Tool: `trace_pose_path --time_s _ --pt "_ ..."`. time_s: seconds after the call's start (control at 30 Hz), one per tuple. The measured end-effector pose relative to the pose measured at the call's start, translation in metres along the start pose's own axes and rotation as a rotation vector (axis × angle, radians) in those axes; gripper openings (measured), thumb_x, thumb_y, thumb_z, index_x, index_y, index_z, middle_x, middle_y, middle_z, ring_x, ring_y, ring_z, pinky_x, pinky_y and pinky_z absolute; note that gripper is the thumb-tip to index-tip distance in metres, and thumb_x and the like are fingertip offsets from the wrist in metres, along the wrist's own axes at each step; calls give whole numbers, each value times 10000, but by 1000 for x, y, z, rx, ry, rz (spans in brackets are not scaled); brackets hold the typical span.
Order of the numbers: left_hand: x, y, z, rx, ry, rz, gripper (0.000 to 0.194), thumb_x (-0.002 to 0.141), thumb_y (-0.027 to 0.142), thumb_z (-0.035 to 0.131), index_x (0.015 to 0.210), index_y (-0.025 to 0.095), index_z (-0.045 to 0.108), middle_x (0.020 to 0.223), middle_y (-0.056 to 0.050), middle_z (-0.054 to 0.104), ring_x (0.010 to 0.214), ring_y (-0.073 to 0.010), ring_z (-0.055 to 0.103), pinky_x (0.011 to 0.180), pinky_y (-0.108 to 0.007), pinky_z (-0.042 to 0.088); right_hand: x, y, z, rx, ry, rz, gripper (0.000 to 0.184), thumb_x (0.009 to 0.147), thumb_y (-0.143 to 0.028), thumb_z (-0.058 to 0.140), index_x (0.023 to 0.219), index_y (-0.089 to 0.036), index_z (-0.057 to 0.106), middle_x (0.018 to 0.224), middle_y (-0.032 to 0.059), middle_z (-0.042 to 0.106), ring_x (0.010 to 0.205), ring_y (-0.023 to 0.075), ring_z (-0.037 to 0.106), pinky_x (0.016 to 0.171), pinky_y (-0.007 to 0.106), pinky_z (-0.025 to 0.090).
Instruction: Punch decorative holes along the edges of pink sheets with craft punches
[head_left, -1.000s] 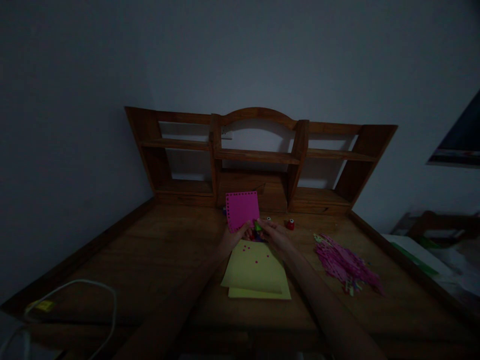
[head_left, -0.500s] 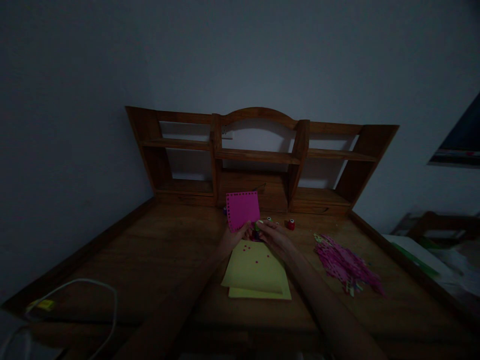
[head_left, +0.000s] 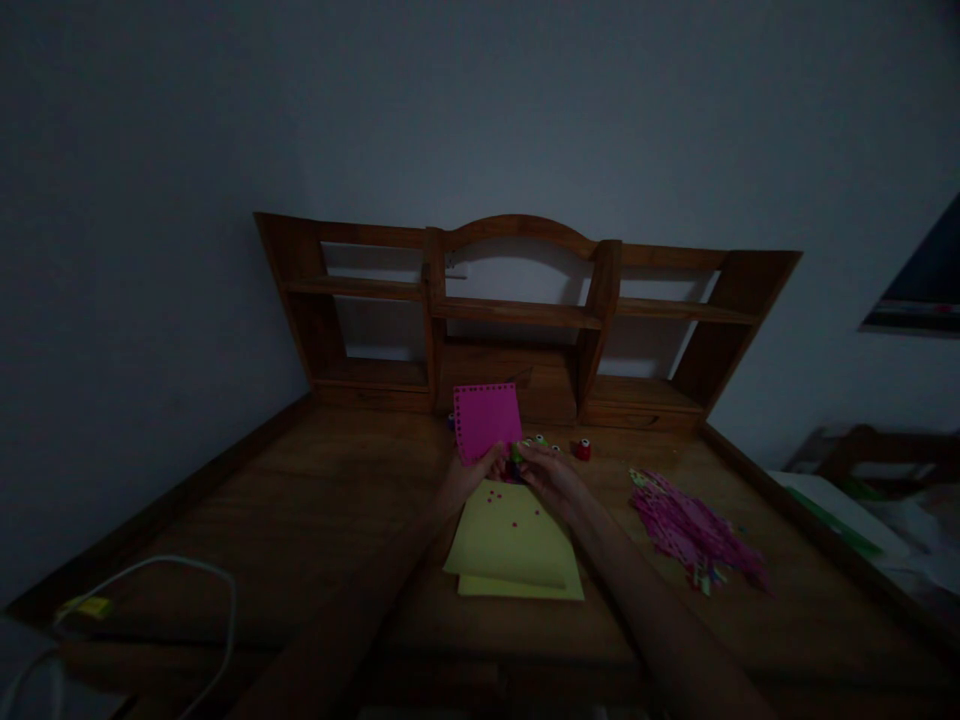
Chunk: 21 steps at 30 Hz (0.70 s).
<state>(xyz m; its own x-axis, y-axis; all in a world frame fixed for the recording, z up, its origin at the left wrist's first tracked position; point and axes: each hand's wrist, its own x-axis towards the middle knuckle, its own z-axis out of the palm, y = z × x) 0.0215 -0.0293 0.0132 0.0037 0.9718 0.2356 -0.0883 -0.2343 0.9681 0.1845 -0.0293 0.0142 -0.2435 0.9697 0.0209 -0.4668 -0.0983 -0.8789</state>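
My left hand (head_left: 472, 480) pinches the lower part of a pink paper sheet (head_left: 487, 418), which stands tilted up over the desk. Small holes run along its top and left edges. My right hand (head_left: 556, 480) closes around a small green craft punch (head_left: 516, 455) at the sheet's lower right corner; fingers and dim light hide much of it. Below both hands lie yellow paper sheets (head_left: 517, 550), overlapping, with several tiny pink paper bits on top.
A red punch (head_left: 583, 450) stands right of my hands, and other small punches sit partly hidden behind them. To the right is a heap of pink paper strips (head_left: 694, 530). A wooden shelf unit (head_left: 517, 312) backs the desk. A white cable (head_left: 180, 562) loops at front left.
My right hand's fingers have shifted slightly around the punch, and more of the small punches behind it shows. The pink sheet and the yellow sheets stay practically where they were.
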Motion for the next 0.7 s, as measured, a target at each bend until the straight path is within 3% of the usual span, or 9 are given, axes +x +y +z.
trace_pose_path --time_s 0.43,0.57,0.7 --pt "-1 -1 0 58 -9 -77 366 746 511 670 616 173 616 602 -48 641 539 -179 581 559 -295 455 -1 -4 2 -36 72 -22 220 573 -294 866 711 -194 726 744 10 679 618 120 538 585 253 394" --pt "-7 9 0 30 -5 -69 316 756 497 685 737 181 675 685 -66 689 689 -223 646 644 -314 491 -6 -6 5 -38 38 -26 213 609 -314 853 742 -200 732 772 8 691 650 121 570 607 248 409" --pt "-13 17 5 -58 -58 -39 292 722 462 739 836 196 702 765 -73 714 814 -246 662 712 -337 516 -9 0 9 -29 -2 -2 225 623 -302 840 800 -215 732 871 15 707 788 156 624 727 274 468"
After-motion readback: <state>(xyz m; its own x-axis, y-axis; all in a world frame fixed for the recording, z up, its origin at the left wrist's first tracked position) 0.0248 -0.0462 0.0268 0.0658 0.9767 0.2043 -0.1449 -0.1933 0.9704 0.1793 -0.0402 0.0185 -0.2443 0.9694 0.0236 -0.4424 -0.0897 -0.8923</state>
